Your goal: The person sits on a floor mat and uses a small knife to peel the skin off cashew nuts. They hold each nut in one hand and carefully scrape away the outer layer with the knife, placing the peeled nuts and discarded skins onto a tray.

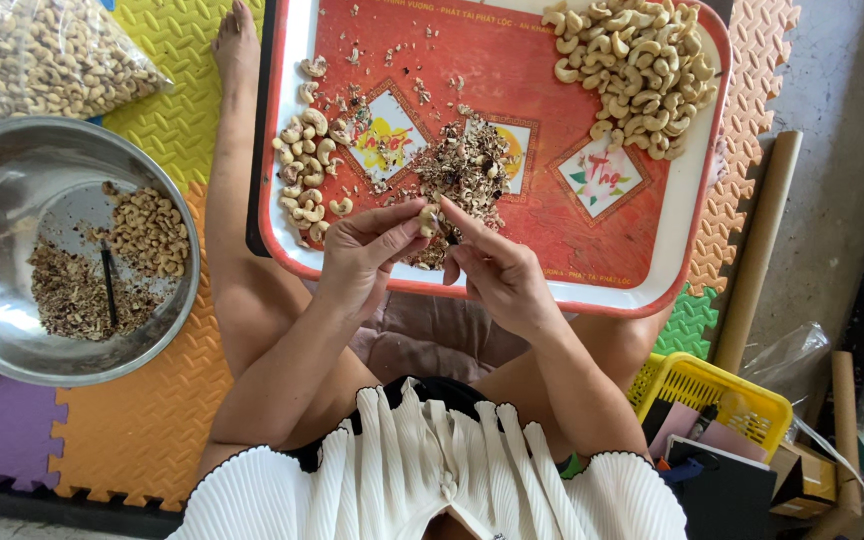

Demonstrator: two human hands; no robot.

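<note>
Hands [432, 250] pinching cashew [429, 215] over tray [692, 230]

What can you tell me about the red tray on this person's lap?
The tray is rectangular with rounded corners, red inside with a white rim, seemingly plastic, printed with square picture panels. It lies flat across the person's legs. It carries a big cashew pile at one corner, a smaller cashew cluster by the opposite edge, and husk scraps mid-tray, under both hands.

Both forearms reach forward from the lap, wrists bent. The left hand [364, 252] and the right hand [497, 275] meet fingertip to fingertip, fingers pinched together.
</note>
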